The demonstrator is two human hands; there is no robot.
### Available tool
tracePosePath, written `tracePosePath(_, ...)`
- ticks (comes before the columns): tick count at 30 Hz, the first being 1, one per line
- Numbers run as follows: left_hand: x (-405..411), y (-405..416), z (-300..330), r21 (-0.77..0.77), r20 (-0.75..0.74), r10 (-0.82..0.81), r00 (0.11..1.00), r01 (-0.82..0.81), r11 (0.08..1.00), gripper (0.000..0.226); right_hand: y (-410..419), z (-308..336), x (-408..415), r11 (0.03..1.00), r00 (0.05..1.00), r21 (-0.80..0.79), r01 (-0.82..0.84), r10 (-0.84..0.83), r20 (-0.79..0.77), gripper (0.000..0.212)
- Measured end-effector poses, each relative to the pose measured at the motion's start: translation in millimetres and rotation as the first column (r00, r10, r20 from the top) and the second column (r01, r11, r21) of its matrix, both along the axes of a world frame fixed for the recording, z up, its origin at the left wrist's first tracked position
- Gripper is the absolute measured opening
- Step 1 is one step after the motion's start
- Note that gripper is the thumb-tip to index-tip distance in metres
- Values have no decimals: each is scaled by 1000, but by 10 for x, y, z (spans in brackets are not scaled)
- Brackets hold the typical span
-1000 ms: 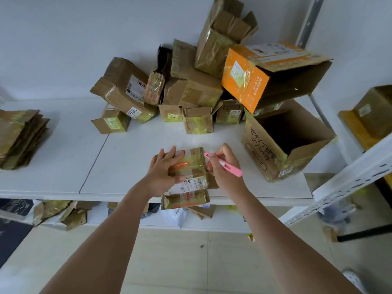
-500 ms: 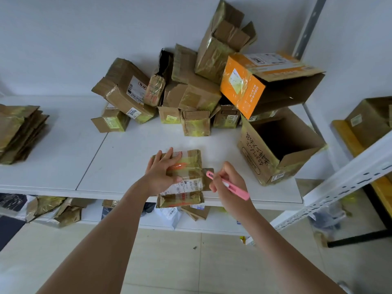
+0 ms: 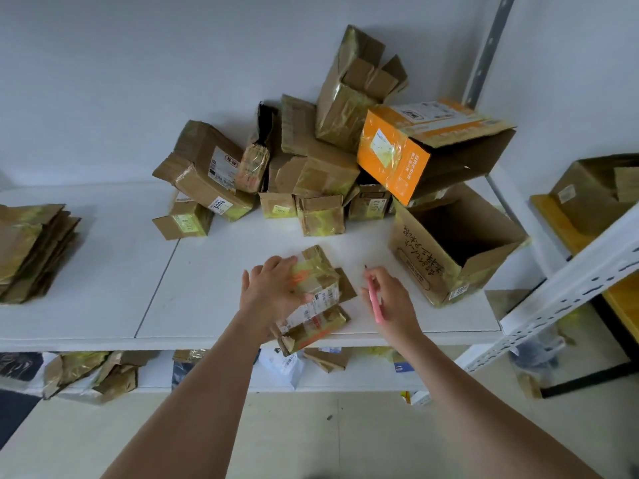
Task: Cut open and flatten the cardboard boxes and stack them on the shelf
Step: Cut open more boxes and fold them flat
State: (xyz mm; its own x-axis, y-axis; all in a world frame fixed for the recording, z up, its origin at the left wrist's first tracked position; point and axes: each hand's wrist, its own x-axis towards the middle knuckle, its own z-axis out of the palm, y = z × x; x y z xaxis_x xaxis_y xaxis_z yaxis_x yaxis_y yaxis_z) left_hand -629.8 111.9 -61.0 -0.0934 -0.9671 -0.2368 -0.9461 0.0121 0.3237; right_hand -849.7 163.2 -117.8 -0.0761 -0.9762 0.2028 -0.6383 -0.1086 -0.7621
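A small taped cardboard box (image 3: 320, 293) with a white label lies at the front edge of the white shelf (image 3: 207, 271). My left hand (image 3: 273, 288) lies over its left side, thumb curled at the label. Just right of the box, and apart from it, my right hand (image 3: 389, 299) grips a pink cutter (image 3: 374, 302), blade end pointing away from me. A pile of unflattened boxes (image 3: 311, 174) sits at the back of the shelf. Flattened boxes (image 3: 31, 250) are stacked at the far left.
An orange box (image 3: 394, 157) lies on its side atop the pile. A large open carton (image 3: 456, 247) stands to the right. A white slotted shelf rail (image 3: 570, 278) juts in at right. Cardboard scraps (image 3: 96, 371) lie on the lower shelf.
My right hand has pulled the pink cutter away from the box's right side and turned it more upright. The box has rotated a little under my left hand.
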Motion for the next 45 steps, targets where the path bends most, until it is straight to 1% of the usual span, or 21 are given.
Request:
tracePosePath(2,83,-55,57,29,95,10,995,-13,999,86,-96,-42,-26,982,993,188,28,-6,-117,34)
tracePosePath(5,201,-109,95,125,28,169,985,-171,977,93,-267,11,11,884,981,450,128,-44,-191,66)
tracePosePath(6,227,-99,95,164,-6,221,975,-217,962,96,-290,61,95,871,966,456,182,-72,-247,71)
tracePosePath(7,244,-97,89,201,-20,243,970,-234,951,100,-304,123,217,892,952,398,213,-97,-291,69)
tracePosePath(8,266,-106,80,241,-20,242,970,-230,943,104,-302,190,361,929,962,322,185,-104,-253,62)
tracePosePath(10,338,-166,95,341,-64,210,976,-176,923,101,-254,353,710,963,997,264,43,-58,47,51)
tracePosePath(11,387,-214,117,381,-158,204,966,-131,915,90,-233,412,874,958,984,284,-32,-19,176,51)
tracePosePath(12,446,-250,140,399,-275,220,936,-97,912,70,-234,443,1012,946,968,311,-89,8,252,53)
tracePosePath(13,503,-260,161,398,-363,243,900,-86,913,47,-245,447,1112,935,963,335,-121,28,269,55)
tracePosePath(15,607,-225,157,394,-394,295,870,-130,910,12,-269,401,1201,927,965,349,-136,44,260,57)
tracePosePath(16,647,-187,140,395,-379,317,870,-158,905,8,-274,399,1219,928,960,348,-135,35,278,56)
tracePosePath(18,664,-127,94,374,-368,344,864,-201,905,9,-305,381,1207,922,949,367,-127,5,316,55)
tracePosePath(20,670,-65,81,312,-365,344,865,-235,921,5,-328,395,1247,912,954,397,-103,-22,298,55)
tracePosePath(23,708,27,59,264,-399,385,832,-298,917,12,-352,429,1337,907,950,417,-49,-86,299,54)
tracePosePath(27,696,245,33,197,-472,410,780,-360,912,8,-390,465,1391,911,983,412,19,-92,160,69)
tracePosePath(31,720,389,0,195,-512,435,741,-393,899,28,-341,484,1456,922,988,387,10,-69,139,65)
tracePosePath(38,774,501,23,198,-560,467,684,-436,878,24,-323,581,1362,880,945,446,-162,8,328,58)
tracePosePath(41,833,496,44,189,-565,498,658,-485,854,29,-318,623,1290,845,882,469,-257,7,470,38)
tracePosePath(42,875,498,51,205,-581,523,624,-510,835,31,-317,637,1264,839,854,462,-286,5,521,29)
tracePosePath(43,922,494,55,229,-615,541,575,-526,819,32,-323,651,1243,839,830,445,-313,13,558,28)
tracePosePath(45,998,481,74,248,-670,538,512,-528,812,32,-323,701,1232,838,802,412,-358,50,596,35)
